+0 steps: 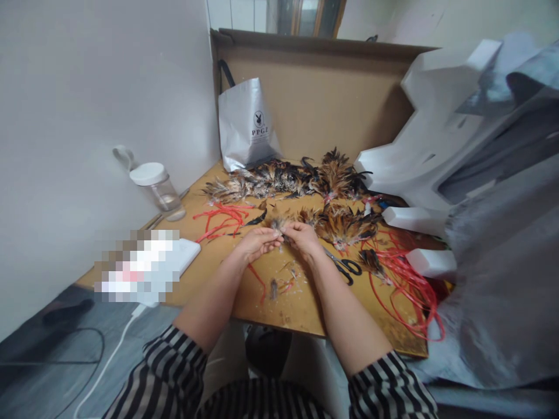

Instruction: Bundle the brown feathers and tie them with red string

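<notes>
Over the middle of the wooden table, my left hand and my right hand meet, fingers pinched on a small bunch of light brown feathers. The feather tips point away from me; its lower end is mostly hidden by my fingers. Brown feather bunches lie just beyond my right hand, and a long row of darker feathers lies farther back. Black-handled scissors rest right of my right wrist. Red strips lie beyond my left hand. Loose bits and a small feather lie between my forearms.
A silver bag stands at the back left against cardboard. On the left are a lidded jar and a white device with a cable. Tangled red strips and white foam pieces lie at the right.
</notes>
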Demonstrator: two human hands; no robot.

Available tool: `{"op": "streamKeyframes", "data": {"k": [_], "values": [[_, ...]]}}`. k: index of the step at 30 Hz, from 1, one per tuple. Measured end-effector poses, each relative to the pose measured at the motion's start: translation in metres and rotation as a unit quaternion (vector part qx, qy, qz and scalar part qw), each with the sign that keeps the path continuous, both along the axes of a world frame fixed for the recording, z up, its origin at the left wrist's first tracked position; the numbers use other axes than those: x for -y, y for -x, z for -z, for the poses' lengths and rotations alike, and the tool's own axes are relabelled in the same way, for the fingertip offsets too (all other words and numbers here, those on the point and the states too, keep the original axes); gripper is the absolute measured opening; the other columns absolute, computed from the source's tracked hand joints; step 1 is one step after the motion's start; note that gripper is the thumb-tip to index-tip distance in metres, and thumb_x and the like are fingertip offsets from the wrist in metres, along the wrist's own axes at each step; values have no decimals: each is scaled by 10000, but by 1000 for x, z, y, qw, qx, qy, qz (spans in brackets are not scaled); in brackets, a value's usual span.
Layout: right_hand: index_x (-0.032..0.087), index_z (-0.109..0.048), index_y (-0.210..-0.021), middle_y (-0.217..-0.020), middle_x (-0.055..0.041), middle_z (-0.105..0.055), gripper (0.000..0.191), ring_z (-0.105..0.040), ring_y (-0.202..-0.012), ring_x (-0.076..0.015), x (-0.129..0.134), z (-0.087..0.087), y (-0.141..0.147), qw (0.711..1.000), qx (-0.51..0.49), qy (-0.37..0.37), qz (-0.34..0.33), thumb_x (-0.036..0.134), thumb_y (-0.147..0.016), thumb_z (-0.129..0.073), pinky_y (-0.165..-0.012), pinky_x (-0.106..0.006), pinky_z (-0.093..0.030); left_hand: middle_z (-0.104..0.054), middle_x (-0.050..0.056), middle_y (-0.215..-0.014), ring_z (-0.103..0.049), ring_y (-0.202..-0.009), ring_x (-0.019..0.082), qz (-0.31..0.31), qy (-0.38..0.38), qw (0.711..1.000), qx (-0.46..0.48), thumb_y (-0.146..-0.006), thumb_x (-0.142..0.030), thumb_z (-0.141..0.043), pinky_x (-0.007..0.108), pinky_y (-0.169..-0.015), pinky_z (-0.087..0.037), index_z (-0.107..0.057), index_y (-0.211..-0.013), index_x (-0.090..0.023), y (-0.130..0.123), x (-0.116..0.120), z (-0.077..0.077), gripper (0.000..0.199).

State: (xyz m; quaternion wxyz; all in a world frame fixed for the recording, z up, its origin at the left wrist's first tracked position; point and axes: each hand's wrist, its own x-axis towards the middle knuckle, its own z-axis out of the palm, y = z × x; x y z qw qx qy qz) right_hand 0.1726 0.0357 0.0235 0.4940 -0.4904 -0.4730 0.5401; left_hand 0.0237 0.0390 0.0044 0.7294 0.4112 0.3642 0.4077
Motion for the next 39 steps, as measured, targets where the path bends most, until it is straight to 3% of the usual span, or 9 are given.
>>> {"op": "streamKeyframes", "data": {"k": [6, 10, 15, 19, 21, 23, 28, 33, 39], "values": [[162, -552, -590, -436, 59, -442, 302, -364, -442, -71, -2, 5, 1, 999, 40, -33, 3, 432, -527, -673, -465, -212, -271, -643, 56, -644, -548, -491, 46, -6, -24, 999, -31, -632, -207, -704, 127, -459, -411, -644, -708, -79, -2, 0, 0, 161], [145, -601, -621, -478, 33, -490, 302, -379, -453, -78, -5, 9, -5, 986, 150, -68, 17, 446, -606, -597, -479, -220, -290, -637, 48, -649, -543, -496, 40, -64, -33, 997, -19, -645, -207, -692, 119, -456, -404, -640, -716, -81, 1, -3, 0, 154], [174, -639, -556, -507, -13, -552, 196, -450, -488, -120, 2, 8, -7, 894, 437, -75, -63, 366, -585, -619, -492, -246, -295, -638, 48, -661, -539, -497, 34, -135, -2, 991, 13, -661, -152, -672, 108, -438, -391, -626, -722, -82, 4, -7, -3, 104], [204, -634, -509, -550, -57, -593, 74, -477, -506, -145, 9, 6, -2, 840, 533, -92, -36, 226, -574, -608, -495, -271, -284, -636, 47, -660, -540, -493, 34, -141, 5, 990, 24, -676, -132, -655, 107, -431, -387, -620, -722, -77, 4, -7, -4, 79], [202, -614, -470, -512, -51, -577, 100, -458, -478, -132, 8, 8, -2, 856, 505, -103, -33, 171, -562, -593, -478, -266, -275, -637, 47, -663, -540, -490, 34, -145, 8, 989, 27, -677, -130, -654, 108, -430, -385, -617, -720, -76, 4, -7, -4, 78], [192, -590, -443, -453, -21, -538, 108, -421, -437, -108, 4, 11, -5, 898, 426, -104, -48, 166, -548, -593, -448, -248, -262, -639, 46, -668, -541, -490, 34, -147, 11, 988, 36, -682, -126, -650, 110, -435, -389, -615, -725, -78, 4, -7, -4, 74], [160, -591, -583, -398, 56, -417, 148, -291, -353, -48, -4, 7, -12, 992, 121, -16, -20, 303, -565, -626, -376, -196, -194, -642, 46, -678, -543, -491, 33, -138, 31, 988, 69, -711, -89, -609, 106, -428, -397, -612, -733, -74, 5, -8, -5, 27], [160, -540, -636, -404, 86, -358, 264, -255, -356, -31, -3, 1, -5, 994, -106, 33, -5, 339, -524, -699, -367, -178, -156, -653, 65, -722, -556, -513, 34, -73, 53, 991, 94, -708, -62, -607, 92, -422, -402, -619, -756, -67, 4, -4, -6, 49], [155, -593, -667, -446, 51, -459, 260, -333, -396, -49, -3, 8, 6, 996, -71, -23, 51, 369, -550, -684, -392, -189, -248, -663, 90, -761, -580, -537, 46, -39, 69, 992, 100, -731, -49, -579, 90, -431, -419, -630, -815, -51, -2, 0, -5, 98]]}}
